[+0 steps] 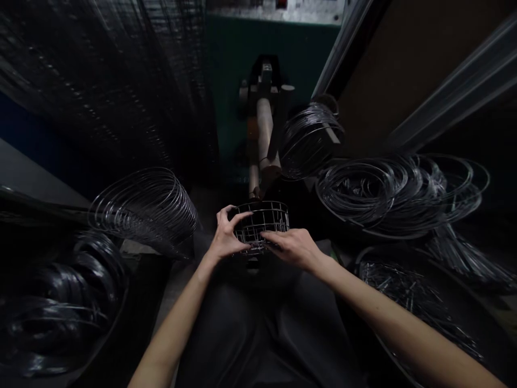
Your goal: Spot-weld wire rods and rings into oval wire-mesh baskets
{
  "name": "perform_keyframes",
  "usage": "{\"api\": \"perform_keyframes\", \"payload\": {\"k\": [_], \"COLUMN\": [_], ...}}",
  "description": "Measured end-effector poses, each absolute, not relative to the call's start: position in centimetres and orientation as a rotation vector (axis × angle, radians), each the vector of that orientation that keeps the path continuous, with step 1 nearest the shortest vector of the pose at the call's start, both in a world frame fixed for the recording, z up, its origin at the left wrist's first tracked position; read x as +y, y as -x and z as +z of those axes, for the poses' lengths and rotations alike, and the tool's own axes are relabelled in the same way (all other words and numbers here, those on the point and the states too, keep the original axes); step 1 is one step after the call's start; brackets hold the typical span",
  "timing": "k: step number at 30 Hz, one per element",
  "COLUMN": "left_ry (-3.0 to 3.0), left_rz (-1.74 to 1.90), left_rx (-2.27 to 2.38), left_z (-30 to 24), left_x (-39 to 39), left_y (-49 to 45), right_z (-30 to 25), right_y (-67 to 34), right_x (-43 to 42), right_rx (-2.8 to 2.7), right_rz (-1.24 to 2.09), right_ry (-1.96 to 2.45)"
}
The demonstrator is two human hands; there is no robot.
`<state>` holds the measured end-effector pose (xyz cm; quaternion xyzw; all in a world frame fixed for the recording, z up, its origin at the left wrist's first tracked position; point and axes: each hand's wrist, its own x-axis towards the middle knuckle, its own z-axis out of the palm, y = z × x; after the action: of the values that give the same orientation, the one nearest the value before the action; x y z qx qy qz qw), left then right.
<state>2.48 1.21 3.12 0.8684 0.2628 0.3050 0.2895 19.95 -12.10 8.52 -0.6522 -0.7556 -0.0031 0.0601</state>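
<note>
A small round wire basket (270, 216) of thin metal rods sits between my hands, just in front of the tip of a welding machine's arm (265, 126). At its left side my left hand (226, 235) grips the frame, thumb low and fingers curved over the upper wires. From the right, my right hand (294, 247) has its fingers together against the basket's near side, pinching at the wires there. Whether a separate loose wire is between those fingers is too dark to tell. The basket's lower part is partly hidden by the hands.
Wire rings hang (309, 137) beside the machine arm. More rings (388, 194) lie in a tub at right, above a bin of short wire pieces (407, 291). At left stand a coil of rings (149, 207) and bundled rings (76, 302). The green machine body (230, 70) rises ahead.
</note>
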Motion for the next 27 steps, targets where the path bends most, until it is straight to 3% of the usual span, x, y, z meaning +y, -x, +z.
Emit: {"api": "perform_keyframes", "payload": {"k": [6, 27], "left_ry": [-2.264, -2.225], "left_rz": [0.817, 0.756], "left_rx": [0.748, 0.708], "left_z": [3.3, 4.3], "left_x": [1.6, 3.8], "left_y": [-3.3, -3.8], "right_z": [8.3, 9.4], "right_y": [-21.2, -21.9], "right_x": [-11.2, -9.0], "right_rx": [-2.272, -2.244], "right_rz": [-0.208, -0.23], "right_ry": [1.806, 1.876]}}
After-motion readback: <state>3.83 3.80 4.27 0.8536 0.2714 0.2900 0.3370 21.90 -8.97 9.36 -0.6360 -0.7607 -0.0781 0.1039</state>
